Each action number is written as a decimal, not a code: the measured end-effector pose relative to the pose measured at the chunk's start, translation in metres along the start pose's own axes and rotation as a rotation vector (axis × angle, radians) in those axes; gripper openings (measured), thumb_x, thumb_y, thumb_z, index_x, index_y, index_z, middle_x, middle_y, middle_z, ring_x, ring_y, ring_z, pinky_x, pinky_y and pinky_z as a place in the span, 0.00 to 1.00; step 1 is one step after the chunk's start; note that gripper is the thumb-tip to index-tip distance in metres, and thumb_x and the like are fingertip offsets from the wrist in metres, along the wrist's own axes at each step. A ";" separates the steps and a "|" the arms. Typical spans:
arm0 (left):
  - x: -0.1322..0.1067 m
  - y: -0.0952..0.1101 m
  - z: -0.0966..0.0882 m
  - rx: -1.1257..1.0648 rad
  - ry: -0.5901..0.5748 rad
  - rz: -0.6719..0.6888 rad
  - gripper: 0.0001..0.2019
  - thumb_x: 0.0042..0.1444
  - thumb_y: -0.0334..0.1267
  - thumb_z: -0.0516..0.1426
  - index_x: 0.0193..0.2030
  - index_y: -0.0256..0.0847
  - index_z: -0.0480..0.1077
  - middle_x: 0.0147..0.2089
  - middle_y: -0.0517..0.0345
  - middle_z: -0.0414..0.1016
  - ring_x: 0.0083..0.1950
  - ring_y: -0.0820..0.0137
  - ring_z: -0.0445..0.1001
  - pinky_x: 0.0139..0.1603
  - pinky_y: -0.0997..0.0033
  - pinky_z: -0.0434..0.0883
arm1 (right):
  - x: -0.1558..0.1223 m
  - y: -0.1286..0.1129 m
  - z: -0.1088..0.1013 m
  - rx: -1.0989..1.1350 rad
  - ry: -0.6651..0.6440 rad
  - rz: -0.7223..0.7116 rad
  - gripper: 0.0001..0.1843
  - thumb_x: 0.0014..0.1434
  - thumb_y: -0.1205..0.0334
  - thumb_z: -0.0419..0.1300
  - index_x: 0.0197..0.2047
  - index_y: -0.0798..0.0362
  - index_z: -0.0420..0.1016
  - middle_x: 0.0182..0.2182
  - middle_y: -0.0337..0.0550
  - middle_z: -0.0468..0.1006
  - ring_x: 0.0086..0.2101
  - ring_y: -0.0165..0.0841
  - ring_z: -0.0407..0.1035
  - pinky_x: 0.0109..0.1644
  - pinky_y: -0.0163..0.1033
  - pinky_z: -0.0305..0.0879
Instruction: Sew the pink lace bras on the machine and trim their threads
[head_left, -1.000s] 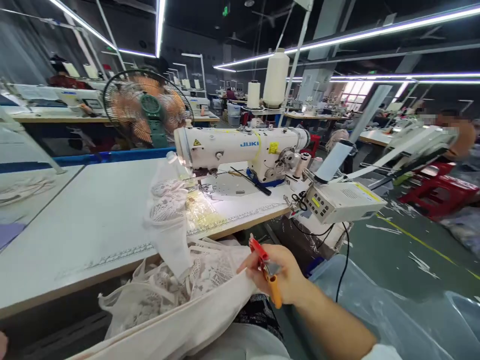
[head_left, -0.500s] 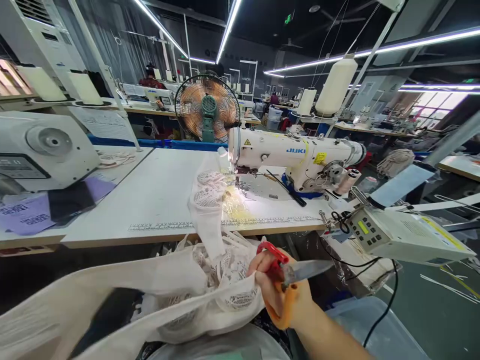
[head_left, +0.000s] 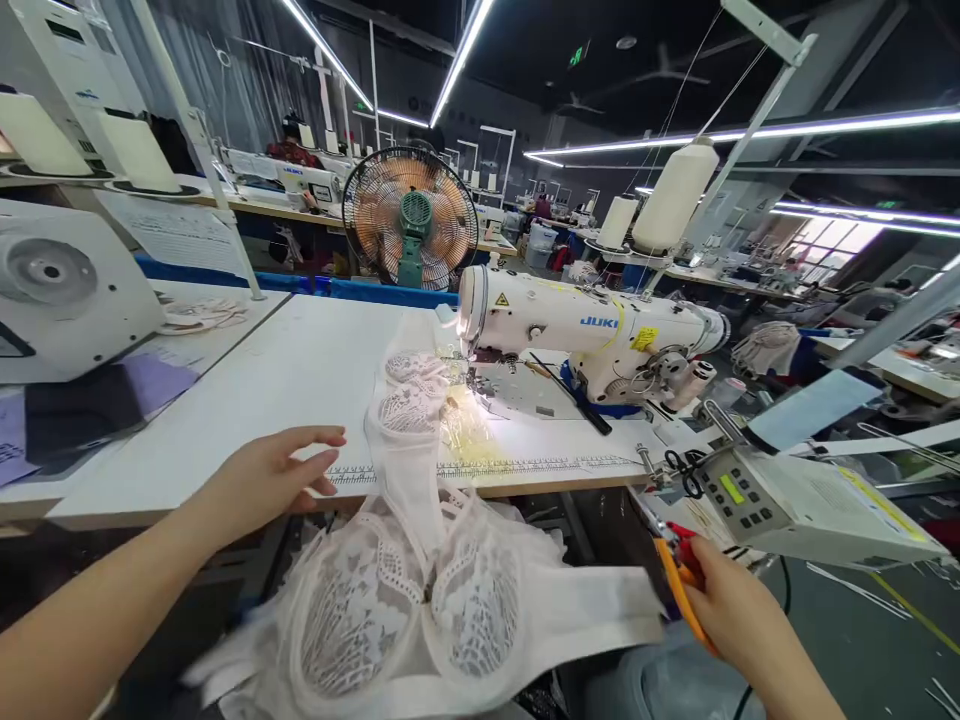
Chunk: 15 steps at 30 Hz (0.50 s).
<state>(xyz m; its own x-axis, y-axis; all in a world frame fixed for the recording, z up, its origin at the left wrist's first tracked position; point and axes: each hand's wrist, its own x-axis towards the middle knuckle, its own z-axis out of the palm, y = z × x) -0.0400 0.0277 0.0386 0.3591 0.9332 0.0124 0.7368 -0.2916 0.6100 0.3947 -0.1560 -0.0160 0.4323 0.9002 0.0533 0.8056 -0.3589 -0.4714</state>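
Observation:
A white lace bra [head_left: 420,610] lies spread across my lap below the table edge, with a strip of the same lace fabric [head_left: 409,410] running up onto the table toward the needle of the white sewing machine [head_left: 592,330]. My left hand [head_left: 266,480] hovers over the table's front edge, fingers apart and holding nothing, just left of the fabric strip. My right hand [head_left: 731,605] is at the lower right, closed around red-and-orange scissors [head_left: 681,575] beside the end of the bra's band.
The white worktable [head_left: 300,380] extends left. A control box [head_left: 795,495] with black snips hangs at the table's right end. A standing fan [head_left: 411,218] is behind the table, another machine [head_left: 67,290] at far left, thread cones [head_left: 673,195] behind the sewing machine.
My left hand has come into view over the table edge. My right hand with the scissors has moved right and down. The bra is now spread flat on my lap instead of bunched.

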 end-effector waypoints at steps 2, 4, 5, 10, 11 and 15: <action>0.043 0.001 0.010 0.209 -0.030 0.064 0.23 0.61 0.44 0.41 0.54 0.32 0.64 0.36 0.54 0.79 0.37 0.64 0.78 0.37 0.65 0.74 | 0.003 -0.004 0.004 -0.119 -0.019 0.011 0.09 0.49 0.64 0.53 0.22 0.46 0.55 0.22 0.45 0.72 0.26 0.43 0.69 0.28 0.42 0.60; 0.076 -0.002 0.018 0.314 -0.049 0.188 0.20 0.55 0.39 0.46 0.51 0.36 0.68 0.50 0.49 0.76 0.50 0.59 0.74 0.48 0.62 0.71 | 0.006 -0.018 0.010 -0.106 -0.065 -0.032 0.07 0.50 0.65 0.51 0.24 0.47 0.56 0.23 0.42 0.72 0.27 0.40 0.69 0.29 0.40 0.60; 0.088 -0.004 0.021 0.341 -0.065 0.247 0.19 0.52 0.37 0.48 0.49 0.38 0.70 0.53 0.49 0.74 0.53 0.58 0.72 0.52 0.61 0.69 | 0.009 -0.028 0.013 -0.074 -0.094 -0.067 0.06 0.50 0.66 0.50 0.24 0.48 0.56 0.24 0.41 0.73 0.27 0.38 0.69 0.30 0.38 0.60; 0.104 -0.017 0.029 0.486 -0.060 0.443 0.15 0.55 0.37 0.45 0.33 0.40 0.72 0.37 0.48 0.76 0.40 0.59 0.74 0.45 0.58 0.69 | 0.031 -0.087 0.028 0.096 -0.232 -0.296 0.08 0.50 0.67 0.52 0.24 0.50 0.55 0.24 0.38 0.70 0.25 0.31 0.62 0.28 0.34 0.54; 0.101 -0.019 0.030 0.497 -0.040 0.461 0.16 0.57 0.37 0.43 0.30 0.40 0.71 0.34 0.49 0.75 0.37 0.60 0.74 0.41 0.61 0.69 | 0.038 -0.100 0.031 0.133 -0.236 -0.345 0.09 0.50 0.67 0.53 0.24 0.50 0.55 0.23 0.37 0.68 0.24 0.30 0.60 0.27 0.34 0.52; 0.074 -0.016 0.034 0.427 0.215 0.620 0.17 0.62 0.40 0.41 0.32 0.43 0.69 0.29 0.57 0.71 0.29 0.68 0.71 0.27 0.72 0.66 | 0.065 -0.152 0.050 0.470 -0.291 -0.465 0.08 0.51 0.60 0.58 0.30 0.51 0.62 0.27 0.38 0.69 0.26 0.30 0.60 0.29 0.34 0.55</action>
<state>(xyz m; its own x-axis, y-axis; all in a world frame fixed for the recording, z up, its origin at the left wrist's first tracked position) -0.0053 0.0941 0.0028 0.6901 0.5813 0.4311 0.6106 -0.7874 0.0843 0.2796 -0.0306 0.0152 -0.0916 0.9867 0.1345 0.5923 0.1626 -0.7891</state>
